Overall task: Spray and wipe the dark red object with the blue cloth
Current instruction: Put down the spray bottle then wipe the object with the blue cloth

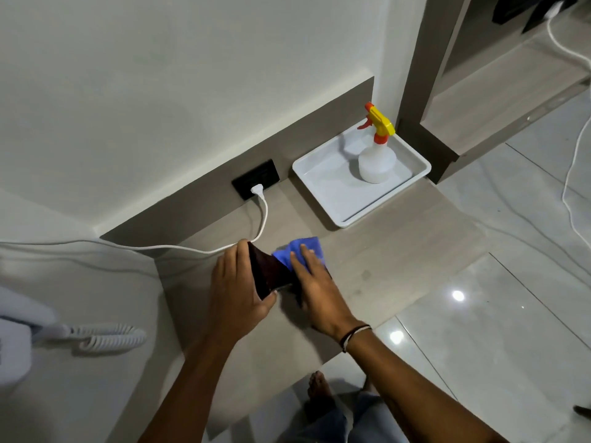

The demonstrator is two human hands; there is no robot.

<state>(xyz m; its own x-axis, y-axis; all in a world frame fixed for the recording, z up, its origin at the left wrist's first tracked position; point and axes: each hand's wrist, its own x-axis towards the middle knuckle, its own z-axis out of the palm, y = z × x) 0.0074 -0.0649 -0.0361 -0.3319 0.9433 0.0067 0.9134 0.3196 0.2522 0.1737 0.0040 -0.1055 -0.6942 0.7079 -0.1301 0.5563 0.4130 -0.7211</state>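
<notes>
The grey-brown bench (399, 251) runs along a pale wall above a glossy tiled floor (511, 330), and on it the wiping step looks to be in hand. A white tray (323, 190) sits at the back right of the bench, with the spray bottle (377, 155) standing upright in it, well apart from both hands, so the spraying seems done or set aside. The left hand (238, 289) grips the dark red object (263, 273), fingers curled over its far edge and thumb under its near corner, tilting it up off the bench. The right hand (315, 282) lies flat with fingers spread, pressing the blue cloth (299, 251) onto the object's face. The next move likely calls for steady strokes across that face while the left hand braces it. A white cable (263, 215) runs from the black wall socket (256, 183) just behind the hands. A coiled cord (108, 338) lies at far left.
</notes>
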